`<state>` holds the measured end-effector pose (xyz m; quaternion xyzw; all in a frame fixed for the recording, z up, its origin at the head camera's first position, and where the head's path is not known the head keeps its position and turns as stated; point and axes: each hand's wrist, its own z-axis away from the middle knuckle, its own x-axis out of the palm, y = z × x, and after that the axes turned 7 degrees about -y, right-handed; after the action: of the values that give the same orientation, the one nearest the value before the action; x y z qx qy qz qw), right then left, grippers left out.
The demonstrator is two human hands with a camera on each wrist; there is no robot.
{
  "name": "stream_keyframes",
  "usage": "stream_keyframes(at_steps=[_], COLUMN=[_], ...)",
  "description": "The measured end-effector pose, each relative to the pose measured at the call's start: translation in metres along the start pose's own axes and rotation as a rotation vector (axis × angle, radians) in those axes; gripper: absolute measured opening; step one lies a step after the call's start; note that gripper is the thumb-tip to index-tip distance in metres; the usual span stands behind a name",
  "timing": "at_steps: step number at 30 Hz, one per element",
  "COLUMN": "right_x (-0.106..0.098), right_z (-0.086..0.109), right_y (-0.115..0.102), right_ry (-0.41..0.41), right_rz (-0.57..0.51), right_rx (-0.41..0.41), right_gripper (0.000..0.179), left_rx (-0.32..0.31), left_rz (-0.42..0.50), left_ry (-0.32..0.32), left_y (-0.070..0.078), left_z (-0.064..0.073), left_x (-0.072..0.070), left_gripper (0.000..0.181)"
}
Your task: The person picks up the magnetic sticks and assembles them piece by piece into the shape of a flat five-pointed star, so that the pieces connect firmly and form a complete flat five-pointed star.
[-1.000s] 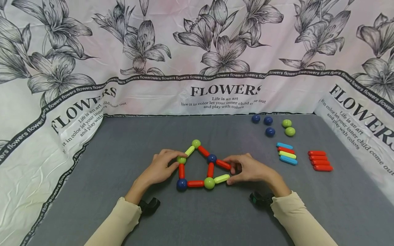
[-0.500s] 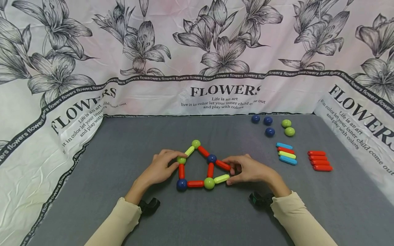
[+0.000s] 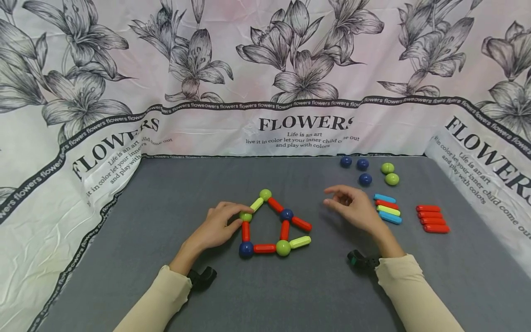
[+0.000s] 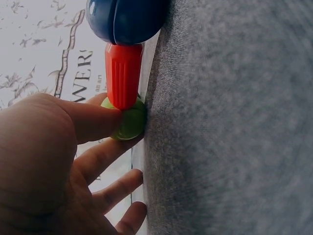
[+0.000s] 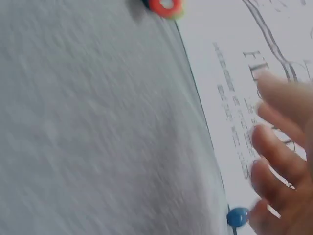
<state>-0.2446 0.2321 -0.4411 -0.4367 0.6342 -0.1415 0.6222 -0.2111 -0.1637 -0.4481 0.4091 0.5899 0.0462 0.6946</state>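
Note:
A house-shaped frame of sticks and balls lies mid-table. Its left-hand green ball (image 3: 245, 216) is pinched between thumb and index finger of my left hand (image 3: 217, 226). In the left wrist view, a red stick (image 4: 123, 76) joins that ball to a dark blue ball (image 4: 127, 19). At the frame's right side, a red stick (image 3: 301, 223) juts from the upper blue ball (image 3: 286, 215) and a yellow-green stick (image 3: 300, 242) from the lower green ball (image 3: 283, 248). My right hand (image 3: 352, 207), fingers loosely bent and holding nothing, hovers right of these; the right wrist view is blurred.
Loose blue balls (image 3: 365, 180) and green balls (image 3: 392, 179) lie at the back right. Before them is a row of mixed sticks (image 3: 389, 217), with several red sticks (image 3: 435, 228) farther right. A flowered cloth (image 3: 307, 127) stands behind the table.
My right hand has let go of the two jutting sticks and moved right and away from me, toward the loose pieces. The left hand stays at the green ball.

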Motion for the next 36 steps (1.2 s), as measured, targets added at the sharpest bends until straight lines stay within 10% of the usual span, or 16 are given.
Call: stream_keyframes(at_steps=[5, 8, 25, 36], right_x=[-0.02, -0.034, -0.065, -0.033], right_z=[-0.006, -0.009, -0.023, -0.009], right_y=[0.014, 0.022, 0.05, 0.029], right_ry=[0.356, 0.436, 0.063, 0.002], right_rz=[0.097, 0.171, 0.501, 0.249], right_rx=[0.1, 0.191, 0.392, 0.086], right_gripper=[0.023, 0.027, 0.045, 0.038], left_rx=[-0.003, -0.003, 0.0, -0.006], left_rz=[0.006, 0.012, 0.015, 0.016], left_ry=[-0.001, 0.002, 0.004, 0.003], left_y=[0.001, 0.001, -0.002, -0.001], left_z=[0.0, 0.0, -0.001, -0.001], left_x=[-0.001, -0.001, -0.002, -0.003], left_gripper=[0.035, 0.034, 0.035, 0.035])
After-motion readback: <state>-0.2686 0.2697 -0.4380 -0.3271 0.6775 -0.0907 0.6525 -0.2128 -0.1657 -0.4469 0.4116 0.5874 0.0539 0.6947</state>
